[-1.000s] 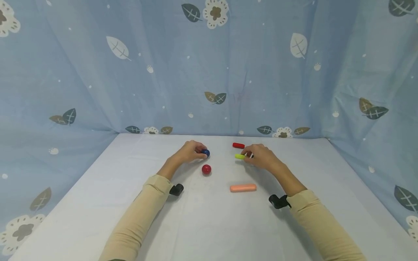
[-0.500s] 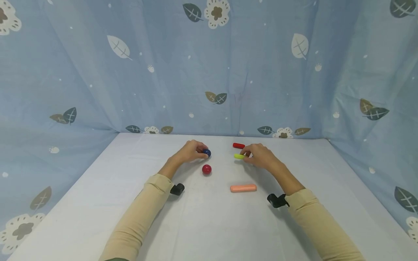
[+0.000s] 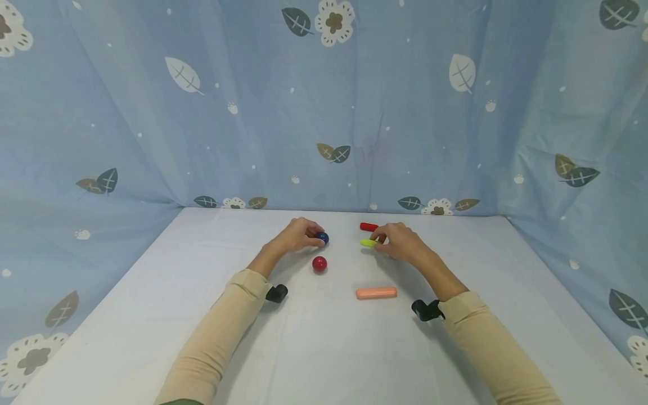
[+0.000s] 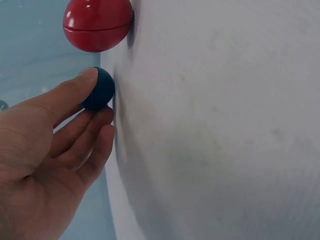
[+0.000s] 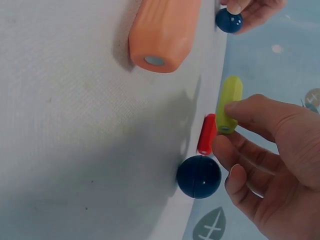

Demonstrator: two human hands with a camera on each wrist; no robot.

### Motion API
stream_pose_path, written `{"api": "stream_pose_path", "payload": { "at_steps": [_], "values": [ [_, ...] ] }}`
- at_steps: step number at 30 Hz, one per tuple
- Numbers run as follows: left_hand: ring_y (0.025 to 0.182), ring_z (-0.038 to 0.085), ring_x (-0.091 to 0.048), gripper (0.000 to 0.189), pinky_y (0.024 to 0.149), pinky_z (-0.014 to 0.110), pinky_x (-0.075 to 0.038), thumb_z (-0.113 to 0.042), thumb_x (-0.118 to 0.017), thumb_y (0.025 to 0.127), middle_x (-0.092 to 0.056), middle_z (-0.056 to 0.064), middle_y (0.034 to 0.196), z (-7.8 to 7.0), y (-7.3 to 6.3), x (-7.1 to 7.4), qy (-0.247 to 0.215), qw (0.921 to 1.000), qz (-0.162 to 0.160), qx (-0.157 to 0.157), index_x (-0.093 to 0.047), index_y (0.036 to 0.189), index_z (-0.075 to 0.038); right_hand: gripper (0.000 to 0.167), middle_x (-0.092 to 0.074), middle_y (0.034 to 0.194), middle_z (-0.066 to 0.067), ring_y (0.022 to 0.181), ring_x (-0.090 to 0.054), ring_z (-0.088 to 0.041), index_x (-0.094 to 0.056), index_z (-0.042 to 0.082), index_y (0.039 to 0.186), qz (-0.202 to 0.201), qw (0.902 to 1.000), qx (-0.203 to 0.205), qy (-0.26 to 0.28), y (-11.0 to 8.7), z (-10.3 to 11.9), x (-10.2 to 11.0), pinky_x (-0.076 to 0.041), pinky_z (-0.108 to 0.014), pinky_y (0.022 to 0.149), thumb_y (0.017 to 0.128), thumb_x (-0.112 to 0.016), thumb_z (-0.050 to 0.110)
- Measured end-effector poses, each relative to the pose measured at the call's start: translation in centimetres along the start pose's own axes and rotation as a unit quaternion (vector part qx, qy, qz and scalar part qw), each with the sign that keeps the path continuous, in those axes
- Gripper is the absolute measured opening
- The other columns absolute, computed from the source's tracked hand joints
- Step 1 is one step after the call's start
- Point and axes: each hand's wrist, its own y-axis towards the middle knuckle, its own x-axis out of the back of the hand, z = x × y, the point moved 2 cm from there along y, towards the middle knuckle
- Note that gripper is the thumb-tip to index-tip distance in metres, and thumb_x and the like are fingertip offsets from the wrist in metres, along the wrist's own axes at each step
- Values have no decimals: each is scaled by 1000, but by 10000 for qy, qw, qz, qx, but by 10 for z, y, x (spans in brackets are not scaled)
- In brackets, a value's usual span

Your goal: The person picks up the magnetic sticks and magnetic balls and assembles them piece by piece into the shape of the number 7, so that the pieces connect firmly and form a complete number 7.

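around the middle of the head view, the person's left hand (image 3: 300,235) pinches a blue ball (image 3: 324,238) between thumb and fingers; to its right, the right hand (image 3: 402,243) pinches a yellow-green stick (image 3: 367,243) near the stick's right end. the stick's long axis runs nearly level across the frame, its free left end facing the ball, almost straight left of it across a gap. whether either piece touches the table (image 3: 324,354) is hard to tell. the red ball (image 3: 319,264) sits just below the blue one, the red stick (image 3: 368,226) just above the yellow-green one, the peach stick (image 3: 376,293) lower, right of centre. in the right wrist view, a second blue ball (image 5: 199,176) shows at lower centre, near the right fingertips.
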Motion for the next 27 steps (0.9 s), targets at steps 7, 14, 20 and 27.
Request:
{"api": "stream_pose_path", "payload": {
  "at_steps": [7,14,20,27],
  "values": [
    [105,21,-69,38,96,33,-55,-19,-75,87,-72,11,116,-6,2,-4,-78,9999,116,-66,-68,122,-5,26,-71,106,-10,90,-62,-21,-71,12,116,137,9999,-44,1,4,0,-2,-56,-33,75,90,-70,17],
    [106,21,-69,38,95,33,-55,-18,-75,87,-72,11,117,-9,5,-8,-113,9995,239,-153,-68,121,-5,25,-71,106,-10,88,-62,-20,-72,12,115,156,9999,36,59,9,0,-6,-56,-31,73,90,-70,17],
    [106,20,-69,37,95,32,-55,-19,-76,87,-72,10,116,-12,7,-9,-72,9995,282,-115,-68,121,-6,25,-71,105,-9,88,-62,-20,-72,13,114,154,9998,30,106,12,2,-7,-56,-31,73,90,-71,17],
    [109,20,-68,37,97,33,-54,-20,-76,86,-72,9,117,-12,6,-9,-111,9994,331,7,-69,121,-8,24,-71,107,-10,91,-63,-21,-72,12,114,176,9997,53,166,14,1,-11,-57,-32,76,90,-70,16]
  ]
}}
